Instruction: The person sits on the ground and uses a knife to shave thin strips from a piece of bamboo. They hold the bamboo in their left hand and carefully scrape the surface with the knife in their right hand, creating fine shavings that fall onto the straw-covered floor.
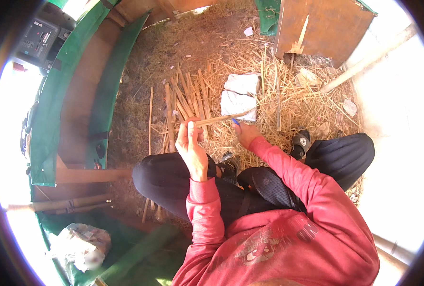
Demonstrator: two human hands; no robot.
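Left hand fingers clamped on bamboo stick, right hand gripping blue-handled tool (blade hidden), split sticks beyond

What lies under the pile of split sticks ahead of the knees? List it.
Under the pile of split sticks lie dry straw and bare dirt. The ground directly beneath the sticks is covered. The left hand holds one stick above it.

sleeve: red
trousers: black
tarpaulin, nine o'clock: green
stick: pale tan
straw: yellow
board, one o'clock: brown
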